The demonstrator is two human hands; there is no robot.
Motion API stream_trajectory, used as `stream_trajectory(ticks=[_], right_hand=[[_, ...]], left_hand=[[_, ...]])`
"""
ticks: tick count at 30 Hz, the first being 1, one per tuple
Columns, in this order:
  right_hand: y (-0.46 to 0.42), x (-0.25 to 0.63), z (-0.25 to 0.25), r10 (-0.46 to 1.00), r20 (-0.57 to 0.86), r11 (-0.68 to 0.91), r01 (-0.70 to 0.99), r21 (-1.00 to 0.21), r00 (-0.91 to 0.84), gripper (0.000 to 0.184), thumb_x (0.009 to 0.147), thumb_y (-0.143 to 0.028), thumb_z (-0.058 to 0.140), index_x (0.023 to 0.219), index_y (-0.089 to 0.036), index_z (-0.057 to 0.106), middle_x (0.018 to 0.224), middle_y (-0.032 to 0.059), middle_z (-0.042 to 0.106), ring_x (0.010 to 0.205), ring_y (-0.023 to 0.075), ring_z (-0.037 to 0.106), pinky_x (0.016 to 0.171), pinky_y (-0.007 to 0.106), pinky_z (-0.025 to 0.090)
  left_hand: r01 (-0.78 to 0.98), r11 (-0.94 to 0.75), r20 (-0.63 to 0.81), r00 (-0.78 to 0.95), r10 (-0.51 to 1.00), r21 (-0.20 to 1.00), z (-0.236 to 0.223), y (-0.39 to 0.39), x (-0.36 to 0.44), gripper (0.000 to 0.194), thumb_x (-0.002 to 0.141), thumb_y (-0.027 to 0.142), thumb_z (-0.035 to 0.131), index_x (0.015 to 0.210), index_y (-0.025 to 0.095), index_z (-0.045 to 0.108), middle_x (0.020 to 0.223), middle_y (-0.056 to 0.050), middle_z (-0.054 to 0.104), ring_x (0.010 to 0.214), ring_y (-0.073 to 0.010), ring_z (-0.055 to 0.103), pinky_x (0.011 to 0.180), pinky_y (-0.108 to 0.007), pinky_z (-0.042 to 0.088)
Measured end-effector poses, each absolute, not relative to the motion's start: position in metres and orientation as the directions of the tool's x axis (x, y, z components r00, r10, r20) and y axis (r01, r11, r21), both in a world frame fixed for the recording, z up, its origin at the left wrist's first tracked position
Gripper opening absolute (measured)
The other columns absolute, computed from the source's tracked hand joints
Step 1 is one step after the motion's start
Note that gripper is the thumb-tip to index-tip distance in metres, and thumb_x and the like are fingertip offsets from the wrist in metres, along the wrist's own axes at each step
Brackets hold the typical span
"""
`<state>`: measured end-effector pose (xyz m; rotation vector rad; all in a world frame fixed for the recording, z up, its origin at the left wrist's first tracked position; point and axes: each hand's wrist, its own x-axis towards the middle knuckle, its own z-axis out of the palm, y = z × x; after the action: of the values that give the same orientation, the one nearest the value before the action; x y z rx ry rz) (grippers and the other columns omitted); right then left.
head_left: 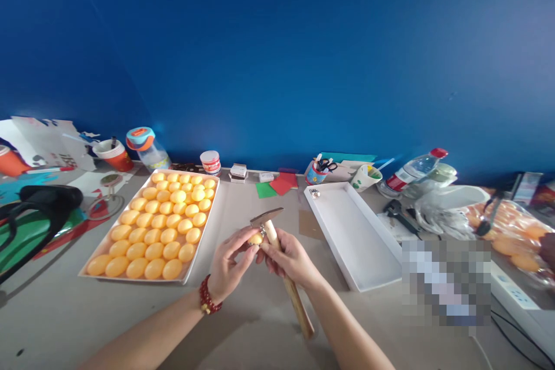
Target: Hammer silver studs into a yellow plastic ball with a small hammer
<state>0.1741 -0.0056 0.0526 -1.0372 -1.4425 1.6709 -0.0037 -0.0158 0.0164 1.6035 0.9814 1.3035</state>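
Note:
Over the middle of the grey table, my left hand (235,260) is closed around a small orange-yellow ball (255,239). Wrapped around the wooden handle of a hammer (295,303), just below its metal head, are the fingers of my right hand (290,257). Between the two hands, beside ball and handle, shows a small cluster of shiny metal bits (262,231), too small to name. To the left, rows of orange ping-pong balls (154,251) fill a shallow white box (189,269).
A long white tray (364,243) on the right has small metal pieces (315,193) in its far corner. Along the blue wall stand a drink bottle (147,147), a pen cup (316,172) and a red-capped bottle (411,172). A glue gun (399,217) lies right of the tray.

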Motion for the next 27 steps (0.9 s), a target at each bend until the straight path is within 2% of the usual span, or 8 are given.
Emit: stream_trajectory(ticks=[2, 7, 11, 15, 20, 23, 27], right_hand=[[-0.005, 0.174, 0.052, 0.886, -0.135, -0.155, -0.008, -0.988, -0.444, 0.032, 0.09, -0.048, 0.058, 0.096, -0.018, 0.049, 0.076, 0.0015, 0.067, 0.044, 0.0059, 0.049, 0.037, 0.016, 0.033], [-0.006, 0.177, 0.053, 0.882, -0.136, -0.161, -0.017, -0.987, -0.451, 0.033, 0.09, -0.05, 0.058, 0.095, -0.018, 0.047, 0.075, 0.001, 0.067, 0.041, 0.0055, 0.048, 0.035, 0.016, 0.032], [-0.01, 0.182, 0.057, 0.913, -0.091, -0.061, 0.088, -0.994, -0.399, 0.032, 0.094, -0.05, 0.048, 0.091, -0.019, 0.049, 0.075, 0.001, 0.067, 0.038, 0.0052, 0.045, 0.037, 0.017, 0.031], [-0.014, 0.189, 0.061, 0.966, 0.039, 0.123, 0.323, -0.938, -0.256, 0.026, 0.097, -0.043, 0.044, 0.088, -0.019, 0.053, 0.073, 0.0004, 0.065, 0.043, 0.0074, 0.047, 0.045, 0.02, 0.037], [-0.015, 0.197, 0.057, 0.952, 0.23, 0.307, 0.597, -0.741, -0.203, 0.016, 0.094, -0.032, 0.045, 0.09, -0.02, 0.055, 0.069, 0.0014, 0.063, 0.058, 0.0139, 0.054, 0.056, 0.023, 0.039], [-0.014, 0.199, 0.053, 0.941, 0.257, 0.338, 0.653, -0.678, -0.219, 0.015, 0.094, -0.03, 0.043, 0.091, -0.02, 0.055, 0.068, 0.0014, 0.061, 0.057, 0.0141, 0.053, 0.056, 0.023, 0.037], [-0.014, 0.199, 0.048, 0.937, 0.269, 0.348, 0.685, -0.64, -0.225, 0.013, 0.093, -0.027, 0.043, 0.096, -0.02, 0.054, 0.068, 0.0011, 0.059, 0.056, 0.0142, 0.052, 0.055, 0.023, 0.035]], left_hand=[[0.045, -0.331, 0.321, 0.157, 0.934, 0.942, 0.017, -0.016, -0.002, 0.031, 0.091, 0.023, 0.056, 0.121, 0.022, 0.063, 0.121, -0.01, 0.064, 0.102, -0.0215, 0.064, 0.082, -0.03, 0.056], [-0.145, -0.202, 0.227, 0.185, 0.956, 0.968, 0.018, -0.015, 0.003, 0.03, 0.092, 0.026, 0.056, 0.12, 0.02, 0.062, 0.107, -0.008, 0.067, 0.073, -0.0143, 0.065, 0.072, -0.03, 0.058], [-0.297, -0.103, 0.149, 0.134, 0.98, 0.949, 0.017, -0.01, 0.003, 0.031, 0.09, 0.03, 0.059, 0.118, 0.02, 0.064, 0.105, -0.008, 0.069, 0.079, -0.0172, 0.067, 0.072, -0.033, 0.06], [-0.309, -0.054, 0.098, 0.13, 0.987, 0.95, 0.019, -0.005, -0.001, 0.043, 0.085, 0.029, 0.066, 0.127, 0.022, 0.06, 0.104, -0.007, 0.068, 0.083, -0.0177, 0.067, 0.076, -0.035, 0.06], [-0.261, -0.089, 0.128, 0.135, 0.983, 0.961, 0.018, 0.001, -0.002, 0.048, 0.084, 0.029, 0.067, 0.13, 0.023, 0.056, 0.1, -0.006, 0.064, 0.077, -0.0146, 0.063, 0.067, -0.03, 0.059], [-0.21, -0.093, 0.119, 0.116, 0.986, 0.973, 0.016, 0.002, -0.002, 0.046, 0.084, 0.031, 0.066, 0.129, 0.023, 0.057, 0.102, -0.006, 0.061, 0.078, -0.0148, 0.062, 0.062, -0.027, 0.058], [-0.21, -0.081, 0.105, 0.104, 0.989, 0.974, 0.018, 0.004, -0.002, 0.046, 0.083, 0.032, 0.067, 0.126, 0.022, 0.059, 0.1, -0.006, 0.062, 0.079, -0.0158, 0.064, 0.067, -0.03, 0.058]])
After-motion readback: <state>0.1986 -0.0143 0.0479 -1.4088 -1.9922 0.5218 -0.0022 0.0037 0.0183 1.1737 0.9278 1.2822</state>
